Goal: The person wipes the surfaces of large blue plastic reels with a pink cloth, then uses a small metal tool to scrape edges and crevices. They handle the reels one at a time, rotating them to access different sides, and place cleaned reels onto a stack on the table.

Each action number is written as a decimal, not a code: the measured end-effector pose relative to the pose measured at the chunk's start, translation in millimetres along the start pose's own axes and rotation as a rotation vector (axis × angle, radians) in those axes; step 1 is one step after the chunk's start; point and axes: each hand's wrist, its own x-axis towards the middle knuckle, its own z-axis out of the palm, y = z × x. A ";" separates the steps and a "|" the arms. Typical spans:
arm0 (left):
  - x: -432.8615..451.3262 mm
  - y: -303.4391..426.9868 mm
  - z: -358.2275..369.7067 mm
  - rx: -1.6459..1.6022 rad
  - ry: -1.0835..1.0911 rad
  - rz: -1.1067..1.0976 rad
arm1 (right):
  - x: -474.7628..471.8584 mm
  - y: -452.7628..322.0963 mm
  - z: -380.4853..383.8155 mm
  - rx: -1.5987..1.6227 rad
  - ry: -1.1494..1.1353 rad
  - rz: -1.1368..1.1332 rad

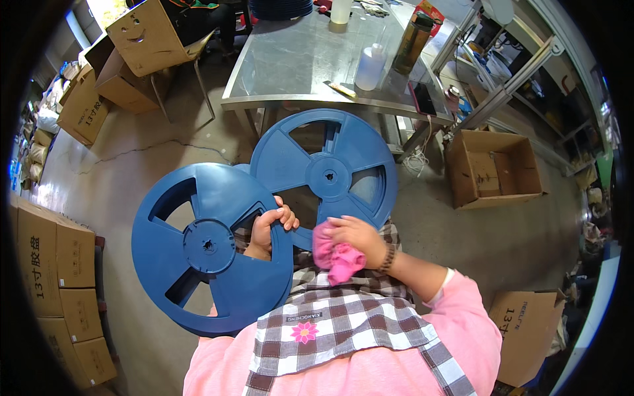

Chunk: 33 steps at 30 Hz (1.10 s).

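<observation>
A stack of blue plastic reels [237, 193] lies to the left, tilted against my body. My left hand [272, 225] reaches through an opening in this stack and grips its right rim, fingers curled over the edge. More blue plastic reels [282, 163] are in front of me, below the table edge. My right hand [359, 237] holds a crumpled pink cloth [342, 260] near the lower edge of those front reels. My lap, under a checked apron [342, 317], is partly hidden by the reels.
A metal table [292, 64] ahead bears a spray-type plastic bottle [370, 67], a brown bottle [412, 44], a phone [422, 98] and a cutter [341, 89]. An open cardboard box [463, 171] stands right; stacked cartons [39, 267] stand left. A person [218, 24] sits beyond a chair [138, 37].
</observation>
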 end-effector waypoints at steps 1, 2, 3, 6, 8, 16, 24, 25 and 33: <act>-1.0 0.6 1.2 0.019 0.009 0.006 | -16.4 12.5 -8.2 0.015 0.059 0.073; -1.2 0.4 1.0 0.021 -0.003 0.009 | -24.8 23.4 -18.9 -0.112 0.128 0.172; -0.2 1.3 2.5 0.031 -0.014 0.002 | -16.7 37.3 -34.7 -0.072 0.324 0.187; -0.8 3.6 4.5 0.027 -0.011 -0.001 | -4.8 121.1 -60.4 0.201 0.774 0.706; 4.7 1.1 3.0 -0.004 -0.007 -0.024 | 16.3 185.7 -68.3 0.027 0.846 0.800; -4.5 1.8 -0.7 0.054 0.042 0.057 | 66.6 0.5 -1.6 0.003 0.195 0.057; -4.6 -5.6 11.9 0.028 -0.009 0.159 | 67.0 105.9 -47.0 0.347 0.615 0.588; -4.0 -4.3 13.0 0.036 -0.018 0.154 | 81.3 144.4 -53.9 0.001 0.594 0.644; -2.2 2.1 11.0 0.042 -0.039 0.135 | 261.3 117.5 13.3 -0.040 0.450 0.306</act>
